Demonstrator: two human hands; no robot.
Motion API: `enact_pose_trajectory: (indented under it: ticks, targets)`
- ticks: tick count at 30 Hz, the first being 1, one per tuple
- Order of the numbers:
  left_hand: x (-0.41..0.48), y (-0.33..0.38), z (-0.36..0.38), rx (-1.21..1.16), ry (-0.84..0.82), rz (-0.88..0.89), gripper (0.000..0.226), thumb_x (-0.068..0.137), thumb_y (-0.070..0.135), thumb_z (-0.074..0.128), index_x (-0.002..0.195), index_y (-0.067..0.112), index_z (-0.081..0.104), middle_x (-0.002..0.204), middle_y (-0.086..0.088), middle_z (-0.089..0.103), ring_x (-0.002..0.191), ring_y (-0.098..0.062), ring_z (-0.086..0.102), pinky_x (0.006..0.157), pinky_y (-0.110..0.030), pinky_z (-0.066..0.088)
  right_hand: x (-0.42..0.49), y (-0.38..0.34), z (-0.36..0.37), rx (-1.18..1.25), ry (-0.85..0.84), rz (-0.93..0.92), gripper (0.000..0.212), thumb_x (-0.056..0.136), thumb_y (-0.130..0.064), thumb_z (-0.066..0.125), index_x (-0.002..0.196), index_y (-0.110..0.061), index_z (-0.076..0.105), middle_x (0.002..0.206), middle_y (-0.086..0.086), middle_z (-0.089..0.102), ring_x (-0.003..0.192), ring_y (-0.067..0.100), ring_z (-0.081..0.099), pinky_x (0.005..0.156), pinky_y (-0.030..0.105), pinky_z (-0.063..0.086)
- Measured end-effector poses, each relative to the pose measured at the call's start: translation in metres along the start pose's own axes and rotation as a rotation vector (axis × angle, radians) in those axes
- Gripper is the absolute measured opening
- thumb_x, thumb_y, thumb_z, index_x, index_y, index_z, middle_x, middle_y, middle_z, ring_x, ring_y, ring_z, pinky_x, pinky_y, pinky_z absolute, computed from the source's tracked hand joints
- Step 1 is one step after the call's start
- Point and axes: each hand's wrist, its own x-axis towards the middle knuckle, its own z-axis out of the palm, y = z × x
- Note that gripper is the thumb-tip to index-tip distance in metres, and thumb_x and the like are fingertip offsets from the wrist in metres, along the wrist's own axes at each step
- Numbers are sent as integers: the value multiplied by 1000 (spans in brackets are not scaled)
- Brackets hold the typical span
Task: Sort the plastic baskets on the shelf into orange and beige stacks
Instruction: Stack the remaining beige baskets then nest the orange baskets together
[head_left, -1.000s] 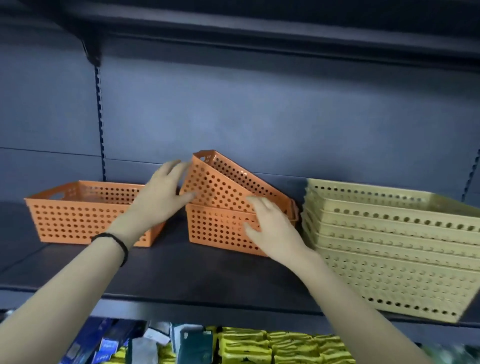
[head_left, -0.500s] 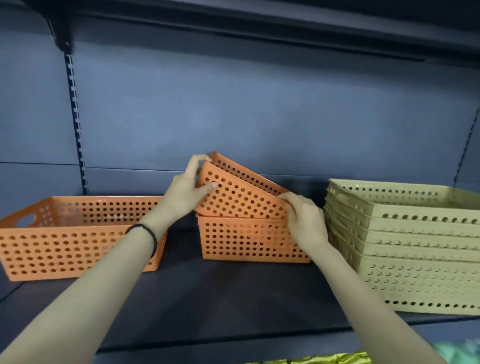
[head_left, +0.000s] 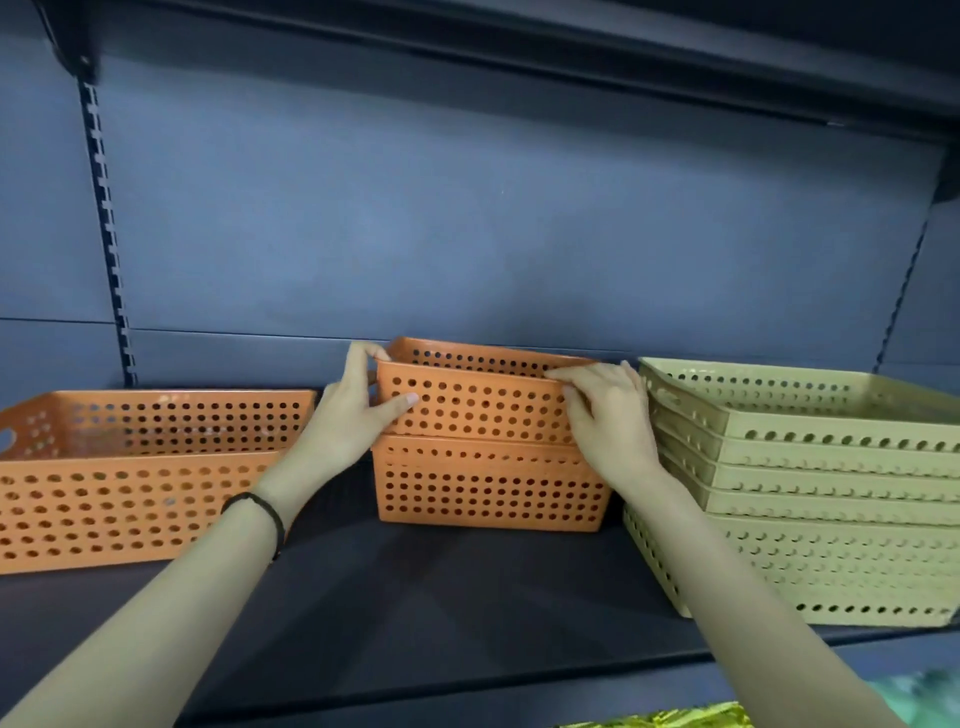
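Two small orange baskets stand nested in the middle of the dark shelf. The upper orange basket sits nearly level in the lower orange basket. My left hand grips the upper basket's left end, thumb on its front wall. My right hand holds its right end, fingers over the rim. A larger orange basket stands alone at the left. A stack of several beige baskets stands at the right.
The blue back panel rises behind the baskets, with slotted uprights at left and right. Another dark shelf hangs overhead. Bare shelf lies in front of the baskets. Green and yellow packages show below the shelf edge.
The upper orange basket was tilted with its left end raised; it now lies almost level in the lower one. Both hands shifted onto its ends. The camera moved closer.
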Motion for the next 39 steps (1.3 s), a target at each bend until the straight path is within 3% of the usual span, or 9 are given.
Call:
enact_pose_trajectory:
  ticks: [10,18,26,28,30,32,35,37,39]
  targets:
    - [-28,-22,-3,98,101,-148,29,84,22,70,98,14,46,100,-4,62,96,-23,59,78,-27,38,-36,1,13,-28,-196,256,51,91,-46,53,137,-24,47,158,5,19,146,27,5,118,44,10]
    - [-48,-15,-17,48,171,-259,23,86,18,67,103,16,50,105,-4,57,98,-22,54,78,-30,36,-41,-10,26,229,-207,266,45,91,-39,57,129,-18,51,154,0,18,139,18,27,112,32,28]
    - [-69,4,-33,122,122,-233,65,88,21,65,145,17,35,133,-3,54,114,-21,54,94,-28,39,-39,-26,36,311,-190,276,37,85,-35,67,114,-15,58,133,3,34,123,17,41,104,27,35]
    - [-73,6,-49,152,122,-221,60,88,19,66,142,14,41,137,-4,54,119,-23,58,102,-33,42,-43,-30,38,379,-121,333,39,83,-32,71,116,-17,56,139,3,30,123,11,37,104,24,30]
    - [-77,5,-70,139,150,-188,39,88,13,64,127,10,58,125,-9,65,96,-17,70,90,-37,54,-47,-34,41,451,-65,395,46,81,-30,72,121,-17,52,144,4,26,120,6,32,103,23,29]
    - [-84,0,-92,188,242,-118,17,89,8,61,103,14,69,98,-9,74,73,-10,73,72,-31,59,-50,-38,45,500,-9,456,57,80,-28,74,127,-17,45,147,7,23,121,9,32,105,29,32]
    - [-95,-15,-124,472,368,39,6,87,17,66,90,16,72,87,-1,74,73,-2,65,72,-15,49,-52,-42,52,585,52,512,68,79,-26,75,134,-18,36,142,12,31,118,17,40,102,33,36]
    - [-102,-31,-144,573,294,66,18,84,31,70,94,15,72,96,0,72,79,3,58,74,-11,45,-52,-42,58,619,76,513,73,78,-25,76,136,-18,32,138,11,40,120,22,45,99,34,39]
    - [-107,-51,-162,700,178,21,48,76,59,63,101,18,70,105,0,69,98,-12,59,87,-32,43,-52,-42,63,647,84,530,77,78,-26,76,137,-19,28,139,11,41,122,23,46,96,33,40]
